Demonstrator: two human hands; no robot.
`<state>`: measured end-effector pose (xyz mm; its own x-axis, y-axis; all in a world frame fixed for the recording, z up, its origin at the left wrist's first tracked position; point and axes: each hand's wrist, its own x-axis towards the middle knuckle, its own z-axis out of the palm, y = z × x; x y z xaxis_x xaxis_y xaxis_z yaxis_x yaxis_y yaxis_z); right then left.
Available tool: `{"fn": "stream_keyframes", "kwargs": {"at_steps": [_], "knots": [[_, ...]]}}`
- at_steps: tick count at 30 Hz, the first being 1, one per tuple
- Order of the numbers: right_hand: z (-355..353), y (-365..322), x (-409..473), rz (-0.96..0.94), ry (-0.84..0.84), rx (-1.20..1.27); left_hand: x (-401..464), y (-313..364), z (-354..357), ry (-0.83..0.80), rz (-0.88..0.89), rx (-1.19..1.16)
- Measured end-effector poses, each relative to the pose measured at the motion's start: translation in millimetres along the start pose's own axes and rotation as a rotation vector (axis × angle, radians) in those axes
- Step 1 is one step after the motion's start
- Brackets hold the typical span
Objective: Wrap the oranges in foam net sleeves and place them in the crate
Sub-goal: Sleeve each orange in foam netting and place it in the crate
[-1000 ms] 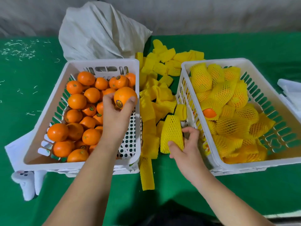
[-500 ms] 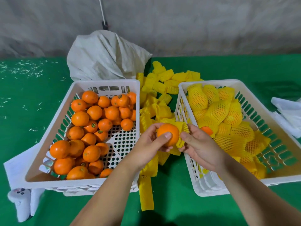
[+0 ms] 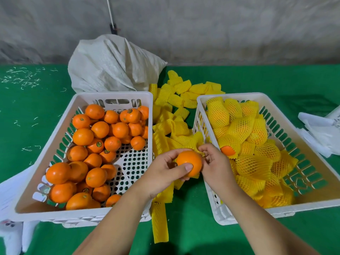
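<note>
- The left hand (image 3: 161, 172) grips an orange (image 3: 189, 162) above the gap between the two crates, thumb pressed on its near side and the other fingers curled behind it.
- The right hand (image 3: 215, 162) pinches a yellow foam net sleeve (image 3: 199, 153) at the orange's far right edge; only a crumpled strip of the sleeve shows, the rest being hidden behind the fruit and fingers.
- How far the sleeve is round the orange cannot be told; most of the near face is bare peel.
- The left crate (image 3: 114, 95) holds loose oranges (image 3: 100, 129), piled at the back and left, with perforated floor showing at the right.
- The right crate (image 3: 239, 94) is filled with wrapped oranges (image 3: 241, 127); one shows a bare orange end (image 3: 227, 150) just beside the right hand.
- Spare sleeves (image 3: 174, 100) lie heaped on the green table (image 3: 36, 107) between the crates, partly hidden by the hands.
- A white sack (image 3: 114, 65) stands behind the left crate.
- White sheets (image 3: 318, 129) at the right edge are cut off, as is a white object (image 3: 11, 234) at the lower left, too unclear to name.
</note>
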<state>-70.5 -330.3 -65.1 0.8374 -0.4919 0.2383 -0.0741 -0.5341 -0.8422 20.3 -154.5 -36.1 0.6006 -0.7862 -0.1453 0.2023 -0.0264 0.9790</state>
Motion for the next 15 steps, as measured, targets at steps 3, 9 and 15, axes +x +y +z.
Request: {"fn": "stream_keyframes", "kwargs": {"at_steps": [3,9,15], "knots": [[-2,-6,2,-0.053,0.089,0.111,5,-4,4,0.142,0.045,0.036],[0,-7,-8,-0.098,0.063,0.137,14,-7,8,0.229,0.075,0.157],[2,-3,-4,-0.224,0.063,-0.023,11,-12,5,0.09,0.049,0.155]]}}
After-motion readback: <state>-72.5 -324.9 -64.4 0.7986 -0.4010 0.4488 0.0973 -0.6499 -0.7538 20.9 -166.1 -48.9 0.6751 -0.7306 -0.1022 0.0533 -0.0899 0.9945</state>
